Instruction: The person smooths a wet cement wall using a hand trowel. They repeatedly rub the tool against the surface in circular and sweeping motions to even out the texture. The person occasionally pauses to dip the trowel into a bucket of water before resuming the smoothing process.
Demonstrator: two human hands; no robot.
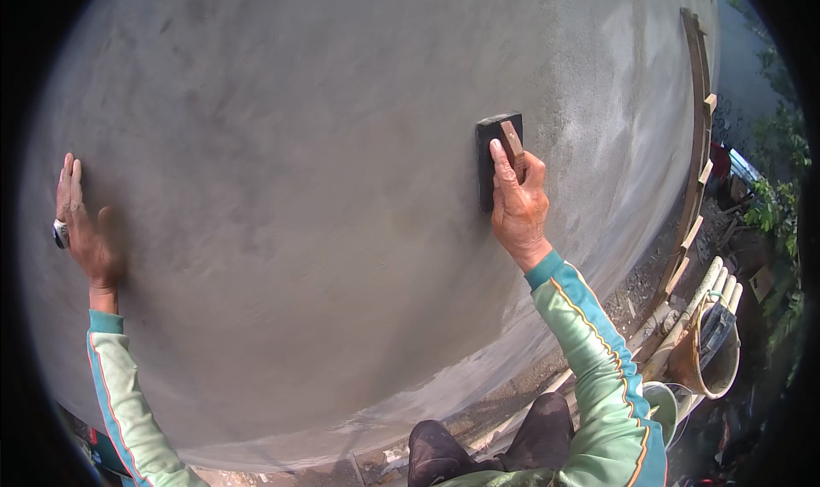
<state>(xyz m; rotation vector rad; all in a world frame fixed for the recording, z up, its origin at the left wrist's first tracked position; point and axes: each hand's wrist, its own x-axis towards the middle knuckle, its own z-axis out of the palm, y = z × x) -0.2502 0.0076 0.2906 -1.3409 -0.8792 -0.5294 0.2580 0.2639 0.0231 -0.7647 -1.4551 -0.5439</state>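
Right of the frame's centre, the right hand [521, 213] clamps the wooden handle [510, 136] of a black float [486, 164], long axis near-vertical, handle tip upward; far left, the left hand [87, 241] (fingers together, thumb apart) meets the grey wall [299, 188].

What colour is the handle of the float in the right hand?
The handle is reddish brown, seen best in the head view.
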